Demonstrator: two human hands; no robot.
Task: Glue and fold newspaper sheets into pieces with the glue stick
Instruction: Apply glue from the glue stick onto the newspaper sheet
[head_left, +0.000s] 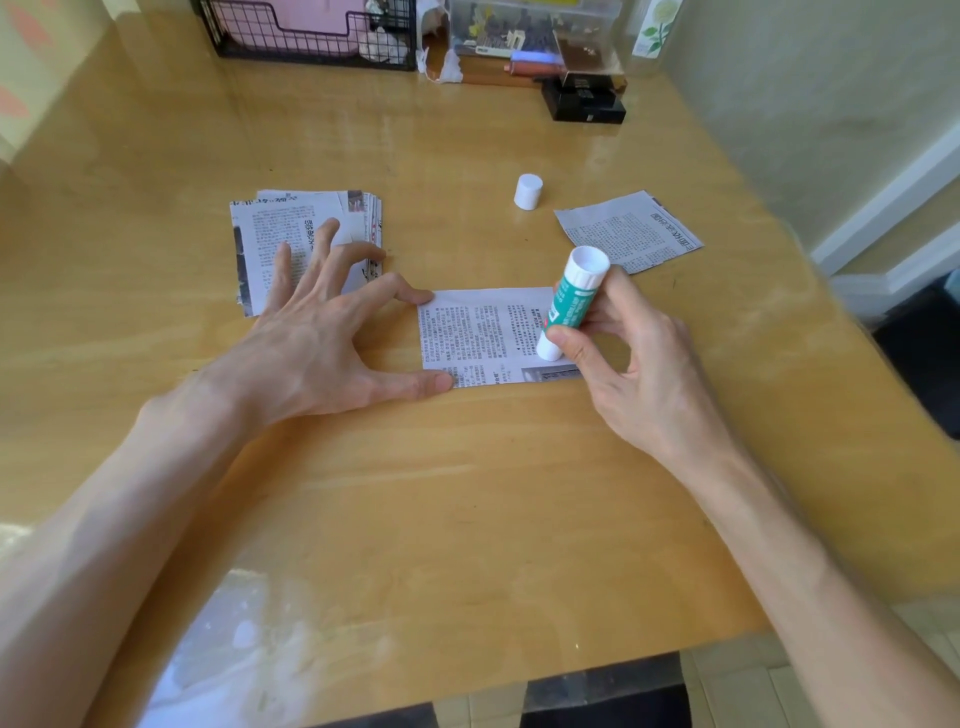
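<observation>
the newspaper sheet lies flat at mid table, its left edge pinned at both corners by the left hand, fingers spread, thumb and forefinger tips on the paper. the right hand grips the tilted glue stick, lower end on the sheet's right side. the white cap stands well behind, between a stack of pieces at left and a single piece at right; bare tabletop runs to the near edge

Glossy wooden table, pale green wall, white baseboard, black wire basket, daylight glare
</observation>
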